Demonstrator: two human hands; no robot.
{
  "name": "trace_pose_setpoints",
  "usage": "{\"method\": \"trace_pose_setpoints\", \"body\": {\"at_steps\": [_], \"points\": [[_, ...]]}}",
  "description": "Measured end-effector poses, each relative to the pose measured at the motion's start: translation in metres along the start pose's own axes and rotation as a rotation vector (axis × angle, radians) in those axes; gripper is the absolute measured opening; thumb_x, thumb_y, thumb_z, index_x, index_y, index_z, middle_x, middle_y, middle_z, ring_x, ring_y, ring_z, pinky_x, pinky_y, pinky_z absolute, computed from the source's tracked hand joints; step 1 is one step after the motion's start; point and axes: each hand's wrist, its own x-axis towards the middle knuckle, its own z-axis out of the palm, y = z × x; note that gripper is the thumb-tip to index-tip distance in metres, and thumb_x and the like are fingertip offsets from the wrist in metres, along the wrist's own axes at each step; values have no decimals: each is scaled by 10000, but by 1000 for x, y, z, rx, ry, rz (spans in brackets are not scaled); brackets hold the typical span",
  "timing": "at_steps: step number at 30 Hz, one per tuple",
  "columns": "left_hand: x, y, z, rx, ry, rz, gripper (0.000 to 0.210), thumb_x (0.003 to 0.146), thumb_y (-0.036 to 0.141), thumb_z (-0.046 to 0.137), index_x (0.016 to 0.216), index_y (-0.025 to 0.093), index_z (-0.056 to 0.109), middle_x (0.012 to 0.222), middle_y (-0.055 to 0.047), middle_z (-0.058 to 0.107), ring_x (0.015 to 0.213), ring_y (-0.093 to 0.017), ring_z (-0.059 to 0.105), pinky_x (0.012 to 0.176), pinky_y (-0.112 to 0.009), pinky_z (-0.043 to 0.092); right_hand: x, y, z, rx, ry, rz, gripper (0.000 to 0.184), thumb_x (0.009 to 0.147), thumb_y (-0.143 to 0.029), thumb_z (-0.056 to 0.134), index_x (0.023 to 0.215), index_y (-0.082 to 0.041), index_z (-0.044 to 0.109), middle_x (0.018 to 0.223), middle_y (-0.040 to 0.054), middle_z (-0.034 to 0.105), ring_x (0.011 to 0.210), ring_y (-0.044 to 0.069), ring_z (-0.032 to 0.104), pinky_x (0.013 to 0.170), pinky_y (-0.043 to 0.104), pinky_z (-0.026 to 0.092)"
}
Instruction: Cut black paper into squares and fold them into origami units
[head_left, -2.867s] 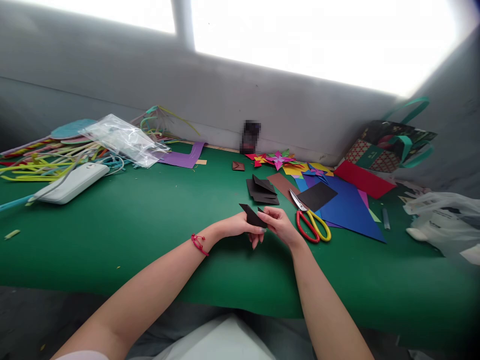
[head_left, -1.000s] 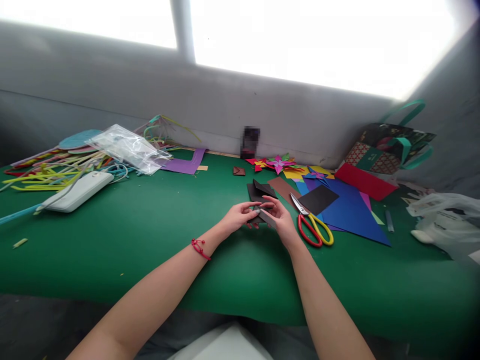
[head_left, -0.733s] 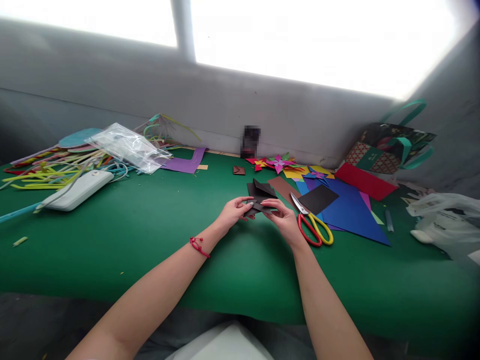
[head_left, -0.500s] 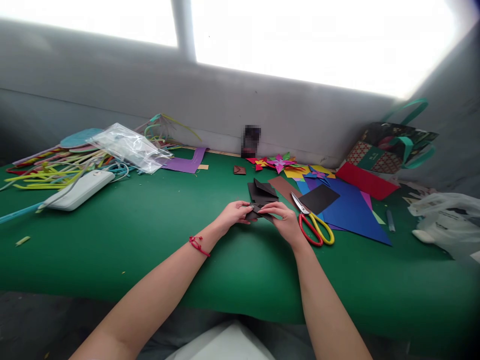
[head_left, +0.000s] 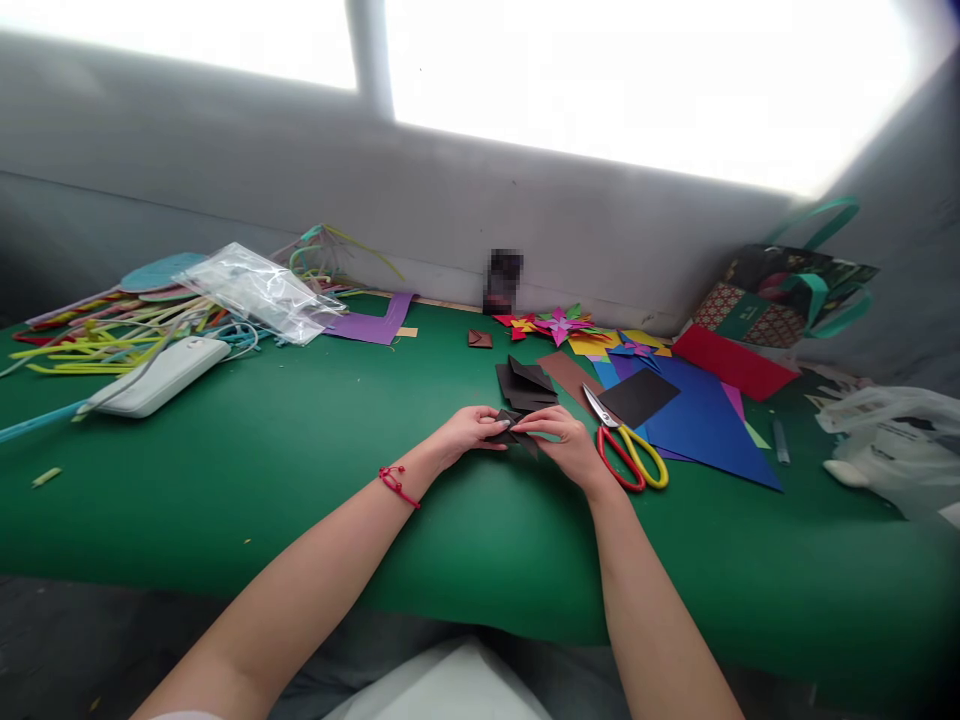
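Note:
A small piece of folded black paper (head_left: pixel 507 424) is between my two hands, above the green table. Thumb and fingers of my left hand (head_left: pixel 474 430) pinch it from the left. My right hand (head_left: pixel 564 434) grips its right side, and a pointed corner sticks out below those fingers. Just beyond my hands lie more folded black papers (head_left: pixel 529 382), one with a raised flap. Scissors (head_left: pixel 616 425) with one red and one yellow handle rest open beside my right hand. My fingers partly hide the folds.
Blue paper (head_left: pixel 705 425), a black sheet (head_left: pixel 640 398) and a red envelope-like piece (head_left: pixel 735 362) lie right. Paper flowers (head_left: pixel 559 324) and a small brown folded piece (head_left: pixel 480 339) sit at the back. A white power bank-like box (head_left: pixel 161 378) and pipe cleaners (head_left: pixel 82 345) are left.
The black paper has turned a little in my hands, and its pointed corner now hangs lower. My right fingers have shifted slightly left across it. The scissors and other papers stay put.

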Motion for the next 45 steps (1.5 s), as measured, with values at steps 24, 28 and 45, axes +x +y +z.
{"method": "trace_pose_setpoints", "body": {"at_steps": [24,28,45], "points": [[0,1,0,65,13,-2,290,628,345,683,741,97,581,715,-50,625,735,-162,613,732,-335,501,0,2,1,-100,-45,-8,315,736,-157,568,965,-356,649,822,20,543,814,178,497,740,313,439],[1,-2,3,57,46,31,295,606,345,698,720,116,551,633,-17,615,695,-157,617,714,-337,502,0,2,2,-94,-38,-1,307,736,-150,560,939,-359,659,812,20,532,813,178,493,743,316,431],[-1,-5,24,-113,90,233,278,660,334,663,745,119,509,712,-18,639,699,-143,625,770,-351,490,8,-10,20,343,291,272,201,680,-394,631,687,-194,611,869,38,481,831,176,526,719,300,462]]}}
